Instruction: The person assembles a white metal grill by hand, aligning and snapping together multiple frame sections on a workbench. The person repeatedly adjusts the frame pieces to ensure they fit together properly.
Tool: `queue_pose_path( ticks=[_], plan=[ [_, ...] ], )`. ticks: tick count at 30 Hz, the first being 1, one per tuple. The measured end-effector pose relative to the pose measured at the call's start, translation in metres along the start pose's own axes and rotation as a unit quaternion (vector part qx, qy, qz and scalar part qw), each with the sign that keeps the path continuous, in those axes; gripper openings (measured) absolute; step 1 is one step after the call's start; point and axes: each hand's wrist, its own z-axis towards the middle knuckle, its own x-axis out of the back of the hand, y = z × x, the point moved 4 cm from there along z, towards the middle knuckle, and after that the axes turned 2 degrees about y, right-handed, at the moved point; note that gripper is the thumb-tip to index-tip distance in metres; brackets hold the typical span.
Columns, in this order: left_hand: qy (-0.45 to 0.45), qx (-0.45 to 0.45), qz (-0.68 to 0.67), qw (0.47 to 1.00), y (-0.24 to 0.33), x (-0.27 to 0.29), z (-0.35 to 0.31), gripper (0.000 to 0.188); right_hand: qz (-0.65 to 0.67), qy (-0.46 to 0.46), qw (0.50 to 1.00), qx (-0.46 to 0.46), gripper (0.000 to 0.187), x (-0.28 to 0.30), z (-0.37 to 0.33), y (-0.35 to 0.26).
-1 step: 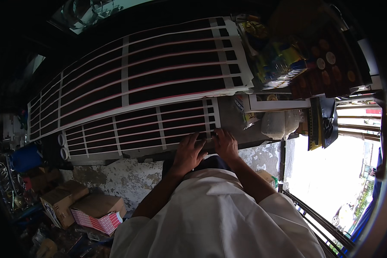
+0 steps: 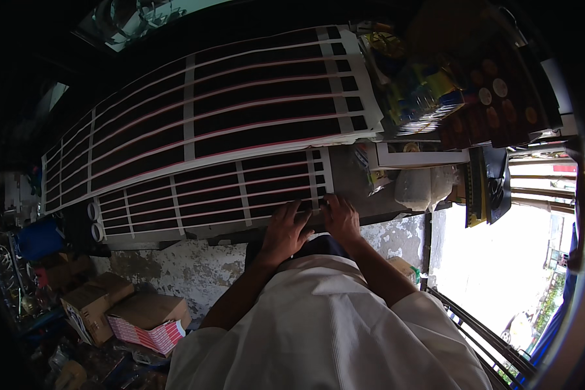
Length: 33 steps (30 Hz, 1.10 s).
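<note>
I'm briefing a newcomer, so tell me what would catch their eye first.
The large dark sheets with white and red lines would likely come first, across the upper middle of the view. Below them lies a narrower dark sheet, with the left hand and right hand by its near right corner. At the right, a bright opening stands out against the gloom.

Forearms [image 2: 240, 292] forward, both hands [image 2: 286, 231] [image 2: 342, 220] close together, fingers [image 2: 331, 203] bent

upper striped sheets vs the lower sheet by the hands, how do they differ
The upper sheets look larger than the lower sheet. The upper sheets lie farther off, while the lower sheet reaches the left hand and right hand. Both show dark panels divided by pale bands.
</note>
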Motion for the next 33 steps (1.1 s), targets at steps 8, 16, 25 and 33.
queue_pose_path(
  ticks=[8,16,25,33],
  plan=[
    [0.010,-0.015,0.013,1.000,-0.004,0.000,0.007,0.065,0.011,-0.010,1.000,0.005,0.025,0.001,0.008,0.003],
    [0.000,-0.008,0.022,1.000,-0.004,-0.004,0.008,0.064,0.018,-0.010,1.000,0.015,0.027,0.004,0.008,0.002],
    [-0.010,0.008,0.038,0.999,-0.003,-0.007,0.008,0.068,0.002,0.001,1.000,0.014,0.026,0.000,0.009,0.002],
    [0.005,-0.017,-0.024,1.000,-0.022,-0.003,-0.001,0.064,0.008,0.002,1.000,-0.003,0.028,-0.006,0.007,0.007]
  ],
)
